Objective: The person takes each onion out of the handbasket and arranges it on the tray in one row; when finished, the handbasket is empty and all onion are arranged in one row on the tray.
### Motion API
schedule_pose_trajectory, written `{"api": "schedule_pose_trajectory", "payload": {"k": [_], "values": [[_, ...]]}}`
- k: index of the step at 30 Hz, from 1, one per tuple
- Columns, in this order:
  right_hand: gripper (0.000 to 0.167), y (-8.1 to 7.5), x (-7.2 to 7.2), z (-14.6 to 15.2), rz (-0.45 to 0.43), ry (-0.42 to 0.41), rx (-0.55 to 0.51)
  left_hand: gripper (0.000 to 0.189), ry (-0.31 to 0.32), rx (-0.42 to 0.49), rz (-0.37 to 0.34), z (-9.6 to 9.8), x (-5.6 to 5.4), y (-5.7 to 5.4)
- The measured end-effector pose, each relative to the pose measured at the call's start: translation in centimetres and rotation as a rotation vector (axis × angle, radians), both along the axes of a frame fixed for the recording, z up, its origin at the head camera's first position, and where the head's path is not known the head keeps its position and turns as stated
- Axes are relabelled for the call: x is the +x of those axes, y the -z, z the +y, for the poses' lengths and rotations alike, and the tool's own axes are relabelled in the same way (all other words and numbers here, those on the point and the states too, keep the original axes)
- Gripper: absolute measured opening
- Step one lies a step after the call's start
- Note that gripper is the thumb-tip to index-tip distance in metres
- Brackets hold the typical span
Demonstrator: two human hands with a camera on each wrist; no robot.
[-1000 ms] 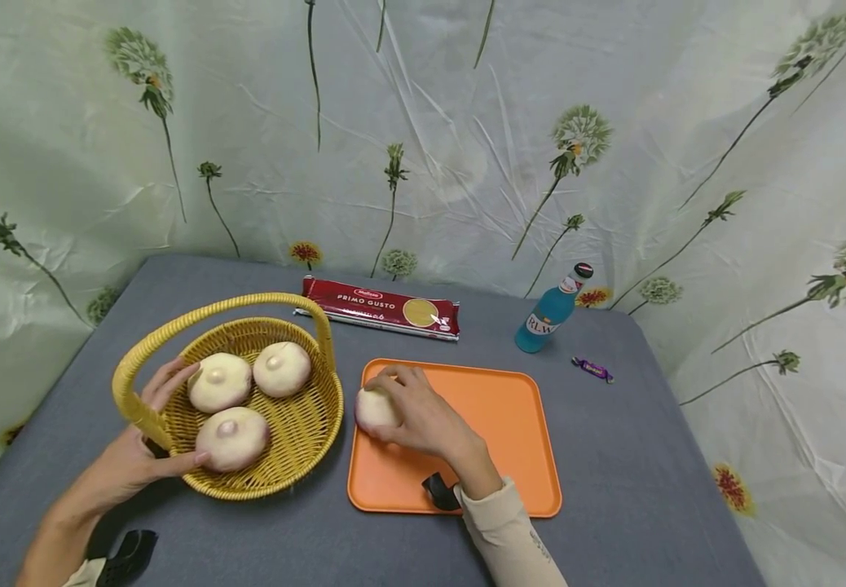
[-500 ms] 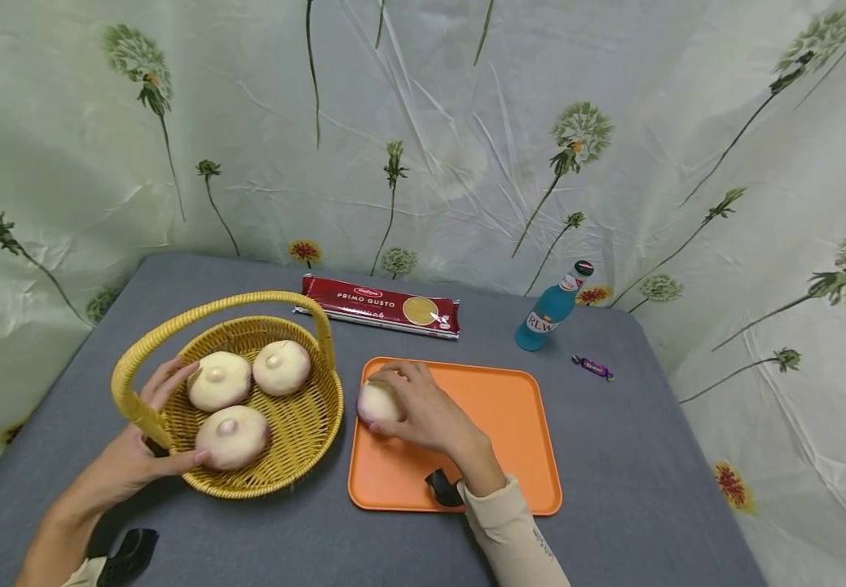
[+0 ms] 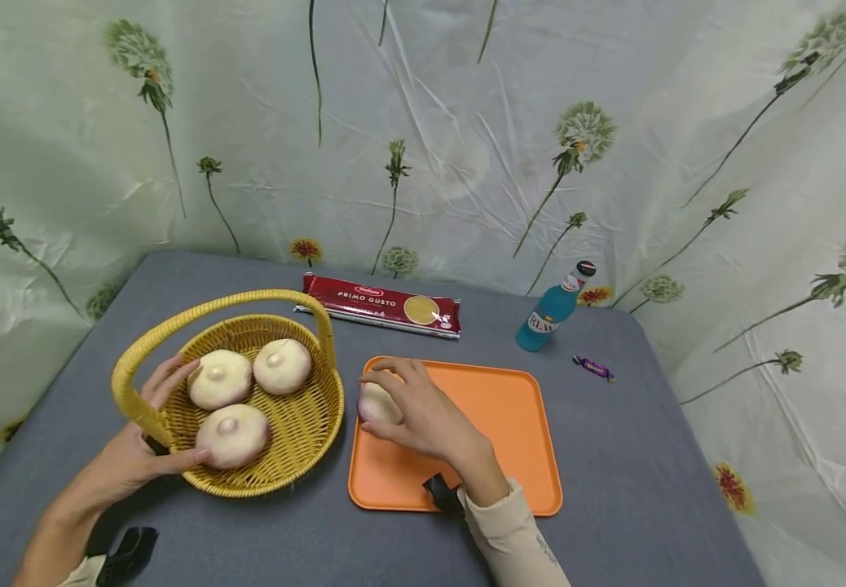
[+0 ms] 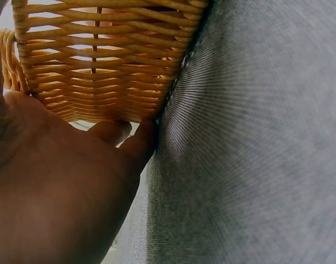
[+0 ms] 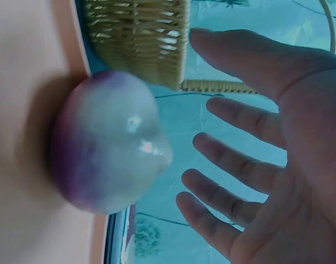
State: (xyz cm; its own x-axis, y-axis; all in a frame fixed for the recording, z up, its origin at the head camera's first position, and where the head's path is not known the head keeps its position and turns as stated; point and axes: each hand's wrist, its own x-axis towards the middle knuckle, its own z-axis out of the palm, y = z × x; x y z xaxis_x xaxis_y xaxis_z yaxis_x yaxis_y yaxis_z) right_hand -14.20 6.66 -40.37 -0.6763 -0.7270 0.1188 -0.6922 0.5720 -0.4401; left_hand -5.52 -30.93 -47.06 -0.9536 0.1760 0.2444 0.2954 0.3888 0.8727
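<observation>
Three white-and-purple turnips (image 3: 233,438) lie in a yellow wicker basket (image 3: 301,436) with a tall arched handle. My left hand (image 3: 133,461) holds the basket's left side, fingers and thumb spread around the wall below the handle; in the left wrist view the palm lies along the weave. Another turnip (image 5: 110,143) rests on the left end of an orange tray (image 3: 482,440), its purple side down. Over it is my right hand (image 3: 423,412), and the right wrist view shows its fingers spread, with a gap between them and the turnip's nub.
A red pasta packet (image 3: 382,306) lies behind the basket and tray. A blue bottle (image 3: 551,314) stands at the back right, with a purple wrapped candy (image 3: 594,368) in front. A flowered curtain (image 3: 460,147) hangs behind the grey table (image 3: 636,473).
The turnip on the tray has shifted slightly right, and my right hand's fingers now sit a little higher over it. My left hand and the basket stay put.
</observation>
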Motion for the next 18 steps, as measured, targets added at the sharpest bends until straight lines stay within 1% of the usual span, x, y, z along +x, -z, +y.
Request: {"api": "schedule_pose_trajectory", "payload": {"k": [3,6,10,13,18], "values": [[0.049,-0.5,0.3,-0.2,0.013,-0.019,-0.013,0.112,0.004,0.009,0.002,0.1,-0.1,0.0],[0.051,-1.0,0.8,-0.6,-0.002,-0.037,-0.013,0.112,0.006,0.011,0.0,0.2,0.0,0.1],[0.055,-1.4,1.3,-1.7,-0.018,-0.079,0.003,0.112,-0.006,-0.007,0.003,0.2,0.2,0.1],[0.055,-1.5,1.6,-2.7,-0.005,-0.115,0.012,0.112,-0.013,-0.016,0.003,0.1,0.1,0.0],[0.053,-1.4,2.1,-4.3,0.019,-0.169,-0.01,0.113,-0.011,-0.017,0.004,0.0,0.0,-0.1]]}}
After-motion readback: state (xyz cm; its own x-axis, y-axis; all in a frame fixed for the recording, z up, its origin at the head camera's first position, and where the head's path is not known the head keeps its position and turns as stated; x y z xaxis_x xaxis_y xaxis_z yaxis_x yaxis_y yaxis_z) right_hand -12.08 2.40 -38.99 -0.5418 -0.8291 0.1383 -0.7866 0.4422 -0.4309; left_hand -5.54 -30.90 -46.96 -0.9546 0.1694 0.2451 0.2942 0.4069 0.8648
